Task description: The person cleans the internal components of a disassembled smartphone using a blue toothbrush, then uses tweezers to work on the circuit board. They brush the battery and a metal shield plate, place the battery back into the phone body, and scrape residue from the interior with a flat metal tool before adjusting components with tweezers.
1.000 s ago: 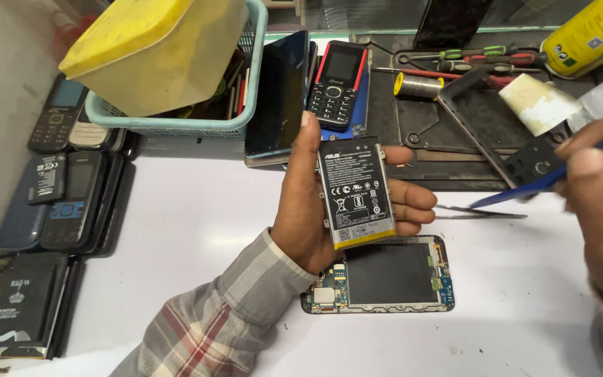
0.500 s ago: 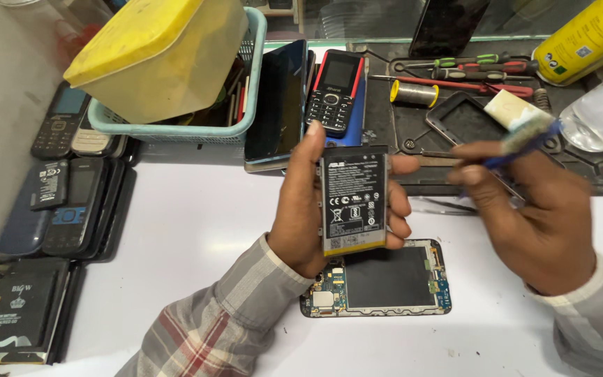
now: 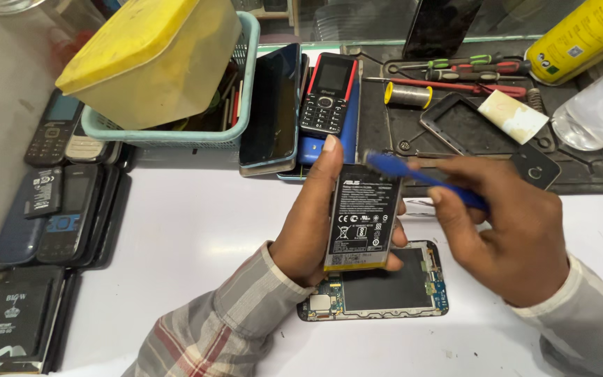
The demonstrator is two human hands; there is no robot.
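Observation:
My left hand (image 3: 312, 220) holds a flat black phone battery (image 3: 363, 218) upright, label toward me, thumb along its left edge. My right hand (image 3: 507, 227) grips a blue-handled tool (image 3: 423, 179) whose blurred tip lies at the battery's top right corner. Below both hands an opened phone (image 3: 385, 290) lies on the white table with its circuit board and empty battery bay showing.
A teal basket (image 3: 235, 115) with a yellow tub (image 3: 151, 59) stands at back left. Phones lean beside it, including a red and black keypad phone (image 3: 326, 94). A dark work mat (image 3: 574, 164) holds screwdrivers, solder spool and a phone frame. Old phones and batteries (image 3: 50, 209) line the left edge.
My right hand has moved left with the blue tool, from the mat toward the battery's top edge. The left hand keeps the battery in the same place.

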